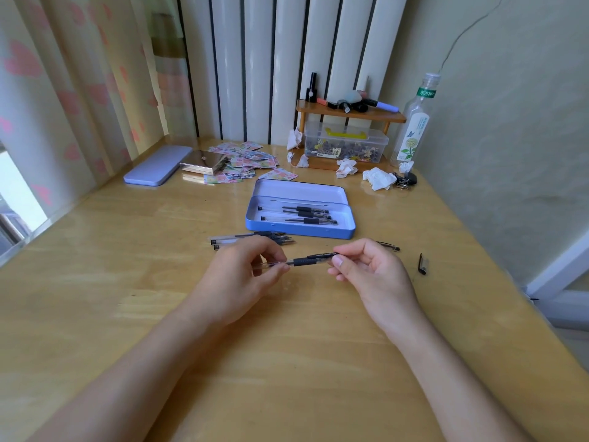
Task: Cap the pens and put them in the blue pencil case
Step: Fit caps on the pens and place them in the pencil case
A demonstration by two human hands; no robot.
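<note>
A clear pen with a black grip [304, 260] lies level between both hands above the wooden table. My left hand [245, 272] pinches its barrel end. My right hand [366, 269] pinches the cap end, where a clear cap sits over the tip. The open blue pencil case [299, 229] stands just beyond, with three capped pens [299, 214] lying inside. Uncapped pens [251, 240] lie in a bunch in front of the case, partly hidden by my left hand. A loose cap [423, 265] rests to the right, and another one [389, 246] peeks out behind my right hand.
A closed lilac case [156, 165], a silver box [203, 163] and scattered stickers [248, 161] lie at the back left. At the back right are crumpled tissues [379, 178], a clear box [345, 145] under a small wooden shelf [350, 111], and a bottle [414, 122].
</note>
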